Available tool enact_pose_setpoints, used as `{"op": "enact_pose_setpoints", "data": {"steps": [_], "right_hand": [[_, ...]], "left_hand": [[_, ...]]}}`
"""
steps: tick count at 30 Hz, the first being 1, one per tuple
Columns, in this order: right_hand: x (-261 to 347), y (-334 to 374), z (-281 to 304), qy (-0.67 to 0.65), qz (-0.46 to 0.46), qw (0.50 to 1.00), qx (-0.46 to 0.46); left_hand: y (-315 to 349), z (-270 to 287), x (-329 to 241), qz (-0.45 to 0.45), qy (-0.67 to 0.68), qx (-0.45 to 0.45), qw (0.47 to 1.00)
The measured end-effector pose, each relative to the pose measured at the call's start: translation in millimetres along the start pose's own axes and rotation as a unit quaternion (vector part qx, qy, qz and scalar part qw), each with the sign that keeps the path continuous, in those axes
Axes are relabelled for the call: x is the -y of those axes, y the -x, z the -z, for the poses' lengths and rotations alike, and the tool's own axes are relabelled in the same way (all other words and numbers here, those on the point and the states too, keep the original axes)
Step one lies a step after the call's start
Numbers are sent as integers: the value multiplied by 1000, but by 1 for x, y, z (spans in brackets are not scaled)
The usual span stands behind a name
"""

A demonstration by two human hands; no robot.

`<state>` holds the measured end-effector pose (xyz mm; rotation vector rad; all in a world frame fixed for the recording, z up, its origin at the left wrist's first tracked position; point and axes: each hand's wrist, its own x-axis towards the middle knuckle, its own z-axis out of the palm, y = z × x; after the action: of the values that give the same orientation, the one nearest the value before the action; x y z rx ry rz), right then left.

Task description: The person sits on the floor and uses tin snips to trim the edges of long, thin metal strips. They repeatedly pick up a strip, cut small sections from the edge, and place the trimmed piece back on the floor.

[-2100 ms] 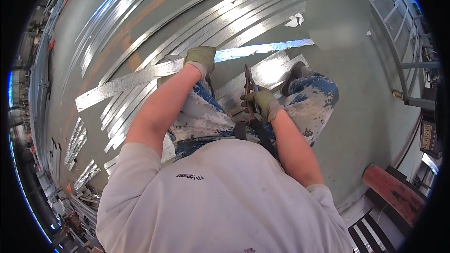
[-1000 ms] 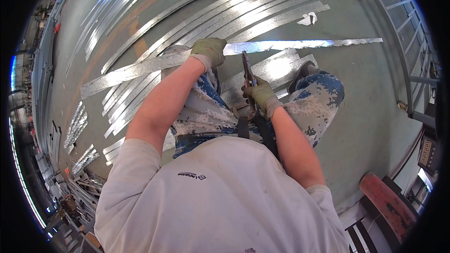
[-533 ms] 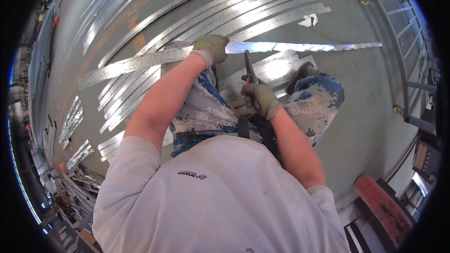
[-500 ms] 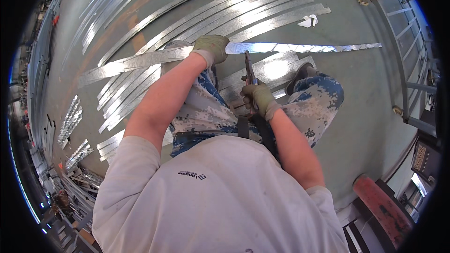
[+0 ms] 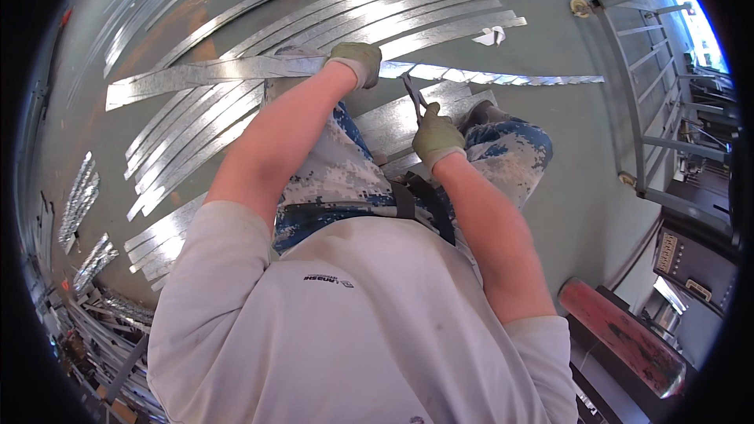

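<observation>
A long strip of shiny sheet metal (image 5: pixel 196 72) runs crosswise in front of me, above my bent legs. My left hand (image 5: pixel 359 61), in a greenish work glove, is closed around the strip near its middle. To the right of that hand, the strip's edge shows a row of slanted cuts. My right hand (image 5: pixel 437 135), gloved likewise, grips a pair of tin snips (image 5: pixel 414 97) by the handles, which its fingers mostly cover. The blades point away from me and meet the strip's near edge just right of my left hand.
More flat metal strips (image 5: pixel 369 12) lie in rows on the floor beyond and left of me. A scrap of white material (image 5: pixel 491 36) lies past the strip. A wheeled metal frame (image 5: pixel 628 82) stands at right, and a red cylinder (image 5: pixel 620 336) lies at lower right.
The snips have moved up against the strip and tilted to the left. My right hand has risen slightly with them. The whole view has shifted, while my left hand keeps its hold.
</observation>
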<state>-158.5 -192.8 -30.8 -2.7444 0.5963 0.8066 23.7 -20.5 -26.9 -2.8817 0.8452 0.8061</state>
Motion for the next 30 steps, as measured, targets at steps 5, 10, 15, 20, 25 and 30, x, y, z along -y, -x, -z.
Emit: {"op": "enact_pose_setpoints", "data": {"steps": [5,10,15,20,25,30], "right_hand": [[-8,-1,12,15,-1,1000,23],[-11,10,32,-36,68,997,30],[4,16,16,53,5,999,-9],[22,7,15,102,-20,994,-45],[23,19,9,87,-47,994,-47],[15,13,0,50,-45,996,-64]], "left_hand": [[9,20,-5,-33,-16,14,999],[5,11,6,-33,31,-22,999],[13,11,3,-51,33,-19,998],[15,17,1,-57,13,5,998],[13,12,-4,-45,11,-2,999],[11,5,-5,-40,-17,-34,998]]}}
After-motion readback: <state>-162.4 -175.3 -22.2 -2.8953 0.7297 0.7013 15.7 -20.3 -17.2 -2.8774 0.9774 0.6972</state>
